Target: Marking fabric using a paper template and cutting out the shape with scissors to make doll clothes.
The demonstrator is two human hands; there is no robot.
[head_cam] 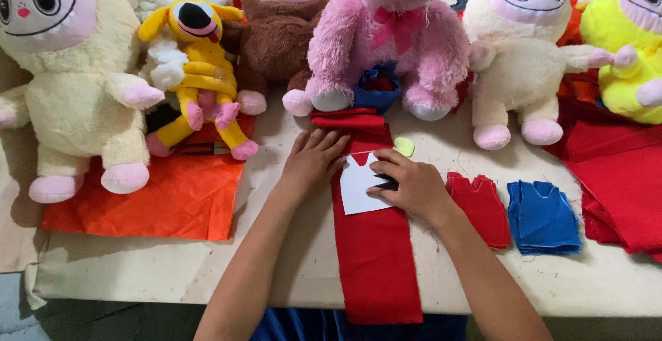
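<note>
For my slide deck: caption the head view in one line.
Both hands, left hand and right hand, press a white paper pattern onto a red fabric strip before a row of plush toys.

Plush toys line the table (pixel 172 272): a pink bear (pixel 389 44), a brown one (pixel 279 31), a yellow dog (pixel 200 72) (lying on orange fabric (pixel 172 203)); blue cut pieces (pixel 543 218) sit stacked.

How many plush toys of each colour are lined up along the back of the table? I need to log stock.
Cream: 2
Yellow: 2, a small one and a bright one cut off at the right edge
Brown: 1
Pink: 1
Total: 6
</note>
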